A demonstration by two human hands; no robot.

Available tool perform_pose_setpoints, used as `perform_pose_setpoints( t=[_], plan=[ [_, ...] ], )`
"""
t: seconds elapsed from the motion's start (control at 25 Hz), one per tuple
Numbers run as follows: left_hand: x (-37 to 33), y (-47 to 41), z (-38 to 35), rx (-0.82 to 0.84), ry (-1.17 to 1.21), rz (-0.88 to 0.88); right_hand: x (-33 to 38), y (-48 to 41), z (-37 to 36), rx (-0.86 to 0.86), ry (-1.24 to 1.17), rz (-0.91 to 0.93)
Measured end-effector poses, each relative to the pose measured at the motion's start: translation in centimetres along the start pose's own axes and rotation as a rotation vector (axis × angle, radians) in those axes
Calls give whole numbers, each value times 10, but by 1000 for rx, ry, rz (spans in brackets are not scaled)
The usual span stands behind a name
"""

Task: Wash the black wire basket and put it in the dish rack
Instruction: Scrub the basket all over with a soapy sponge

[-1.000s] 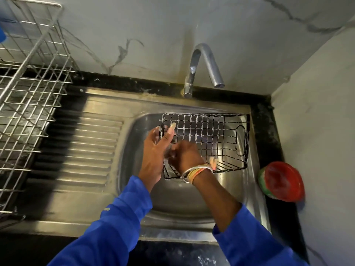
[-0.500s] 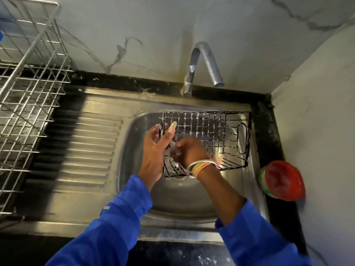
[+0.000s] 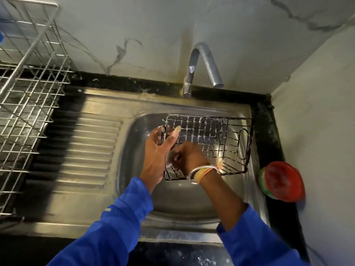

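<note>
The left hand grips the left end of the black wire basket. Its thumb lies over the inner side of the end wall, its fingers wrap round the outside, and a little pale foam shows at the fingertips. The right hand reaches into the basket just beside the left one, knuckles up and fingers curled down toward the mesh floor. It is blurred, so I cannot tell whether it holds anything or only rubs the wire. Bangles in white, yellow and orange circle the right wrist, and both forearms come out of blue sleeves.

The basket is held over the bowl of the steel sink with its open side toward the camera and its far long side raised. An oval handle loop shows at its right end. Whether its lower edge touches the bowl I cannot tell. The tap stands behind it, the spout pointing down over the basket's right half.

Left of the bowl lies the ribbed drainboard. Further left stands the silver wire dish rack, well apart from the basket. On the black counter to the right of the sink, against the side wall, sits a round tub with a red lid.
</note>
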State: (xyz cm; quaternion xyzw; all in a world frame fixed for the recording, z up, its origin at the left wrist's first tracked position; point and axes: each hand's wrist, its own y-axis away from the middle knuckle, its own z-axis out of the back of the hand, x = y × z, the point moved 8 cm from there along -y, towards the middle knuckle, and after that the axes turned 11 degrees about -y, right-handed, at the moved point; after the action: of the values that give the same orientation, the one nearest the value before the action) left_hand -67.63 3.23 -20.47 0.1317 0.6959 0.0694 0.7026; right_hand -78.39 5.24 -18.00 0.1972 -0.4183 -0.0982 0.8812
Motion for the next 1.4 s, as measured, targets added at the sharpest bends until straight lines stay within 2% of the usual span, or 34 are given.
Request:
perform_pose_setpoints(
  t=[0.08,0.12,0.16,0.24,0.32,0.4,0.44,0.56,0.6,0.64,0.76,0.8,0.84,0.92,0.96,1.0,1.04,1.12,1.16,1.2,1.32,1.36,1.4],
  plan=[
    [5,-2,11,-13,11,3,-39,-6,29,-74,56,-139],
    [6,-3,18,-21,38,9,-58,-6,46,-162,122,-195],
    [7,-3,21,-22,58,11,-66,-3,57,-231,171,-207],
    [4,-4,19,-27,74,11,-49,-2,45,-214,187,-100],
    [-2,-2,9,-24,98,8,-12,-2,8,-77,84,56],
    [-4,-1,2,-13,119,6,20,-1,-14,-40,59,199],
    [-3,-1,0,0,117,5,25,-4,-9,-93,3,196],
    [-4,1,3,18,84,-26,18,-15,37,-377,-362,85],
    [-2,0,4,11,78,-24,19,-16,44,-411,-427,80],
    [-2,0,5,3,80,-22,19,-19,40,-363,-413,77],
    [1,1,6,-11,131,3,19,-11,-8,48,-22,-7],
    [4,1,6,-13,147,15,17,-9,-11,60,-25,-6],
    [6,2,5,-11,156,25,19,-11,-3,0,-125,15],
    [9,4,0,34,155,14,26,-13,36,-331,-325,64],
    [11,3,0,53,144,6,29,-12,46,-424,-377,57],
    [9,2,1,61,138,-4,29,-15,47,-416,-390,66],
    [7,1,3,56,141,-7,25,-18,36,-319,-379,38],
    [3,-1,8,52,169,3,18,-8,-5,24,-298,-45],
    [3,-1,8,59,172,7,16,-9,-14,91,-203,-4],
    [2,-1,8,65,162,2,17,-13,-9,27,-188,39],
    [4,4,1,113,117,-35,21,-20,36,-400,-499,67],
    [6,5,0,124,105,-38,23,-22,40,-438,-569,79],
    [6,5,0,123,103,-35,24,-22,36,-408,-530,62]
  ],
)
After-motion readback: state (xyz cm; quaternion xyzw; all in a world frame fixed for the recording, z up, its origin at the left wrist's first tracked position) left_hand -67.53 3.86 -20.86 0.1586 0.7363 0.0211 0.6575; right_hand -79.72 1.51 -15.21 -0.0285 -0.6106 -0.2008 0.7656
